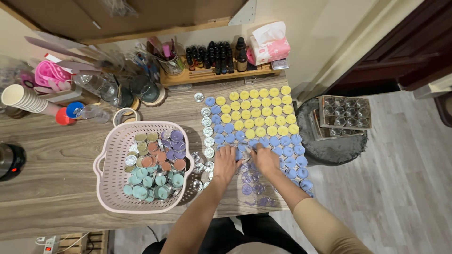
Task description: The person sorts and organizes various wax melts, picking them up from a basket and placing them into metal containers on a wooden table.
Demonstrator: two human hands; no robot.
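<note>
Both hands, left hand (227,160) and right hand (265,159), pinch blue tealight candles (245,153) right of the pink basket (109,188); yellow tealights (258,109) are arrayed beyond, purple ones (256,189) unsorted nearer.

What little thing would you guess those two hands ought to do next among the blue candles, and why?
Probably set the piece they are fingering into the blue row and reach for the next. The left hand and right hand meet over the blue tealights, where filled rows end and paler cups begin below.

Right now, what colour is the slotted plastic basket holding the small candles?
Pale pink slotted plastic basket, head view.
</note>
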